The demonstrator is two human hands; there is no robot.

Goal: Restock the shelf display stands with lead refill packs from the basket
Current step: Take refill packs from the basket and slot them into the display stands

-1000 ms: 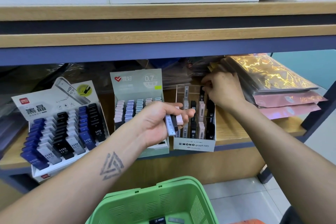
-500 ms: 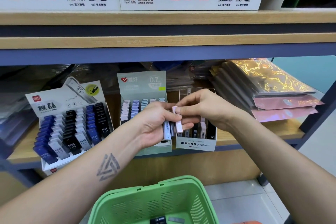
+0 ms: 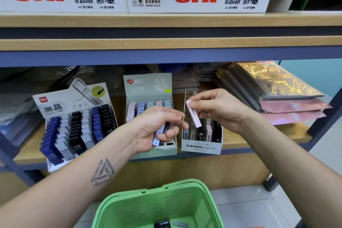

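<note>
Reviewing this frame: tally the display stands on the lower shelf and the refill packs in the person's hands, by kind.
Display stands: 3, the Deli HB stand, the 0.7 stand, the MONO stand
Pink pack in the right hand: 1
Packs in the left hand: at least 2, partly hidden
Total: at least 6

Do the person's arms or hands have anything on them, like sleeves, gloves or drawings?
Both arms are bare, with no sleeves, gloves, rings or watch showing. The left forearm has a dark tattoo made of nested triangle outlines. The right forearm shows no marks.
</note>
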